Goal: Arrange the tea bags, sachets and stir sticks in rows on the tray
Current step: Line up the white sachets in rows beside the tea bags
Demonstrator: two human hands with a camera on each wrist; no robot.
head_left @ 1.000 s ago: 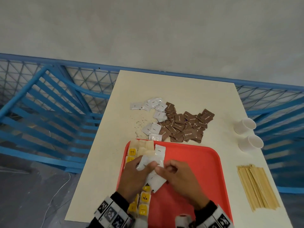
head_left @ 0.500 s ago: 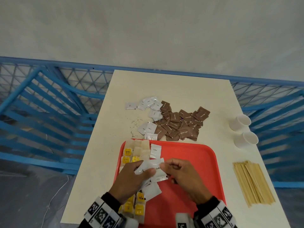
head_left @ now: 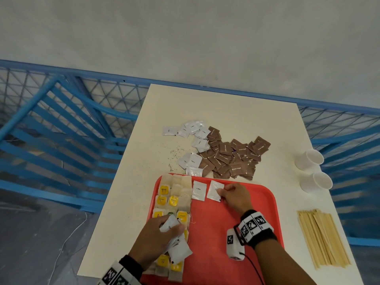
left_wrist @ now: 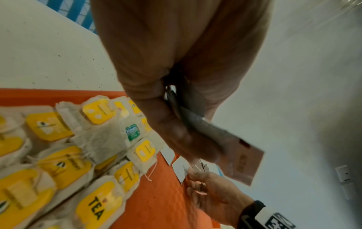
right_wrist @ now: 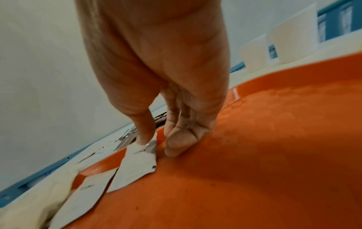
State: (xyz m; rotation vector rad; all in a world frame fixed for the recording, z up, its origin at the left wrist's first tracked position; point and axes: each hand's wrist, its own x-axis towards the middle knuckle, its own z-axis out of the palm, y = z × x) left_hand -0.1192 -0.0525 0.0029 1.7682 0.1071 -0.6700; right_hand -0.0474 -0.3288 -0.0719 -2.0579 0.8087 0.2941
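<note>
A red tray [head_left: 216, 233] lies at the table's near edge. Tea bags [head_left: 172, 200] with yellow tags fill columns along its left side. Two white coffee sachets lie side by side at the tray's far edge. My right hand [head_left: 223, 191] pinches the right edge of the second white sachet [head_left: 213, 191], which lies flat beside the first sachet [head_left: 199, 190]. In the right wrist view the thumb sits on this second sachet [right_wrist: 137, 167] and the curled fingers [right_wrist: 176, 144] touch the tray [right_wrist: 254, 155]. Over the tea bags, my left hand [head_left: 164, 229] grips a bunch of white sachets [head_left: 178, 249].
Beyond the tray, brown sugar sachets [head_left: 232, 157] lie in a heap with loose white sachets [head_left: 193, 130] to their left. Wooden stir sticks [head_left: 322, 237] are piled right of the tray. Two white paper cups [head_left: 309, 159] stand at the table's right edge. Blue railings surround the table.
The hands were together over the bunch of sachets. My right hand has carried one sachet to the tray's far edge, beside the first. The left hand stays with the bunch.
</note>
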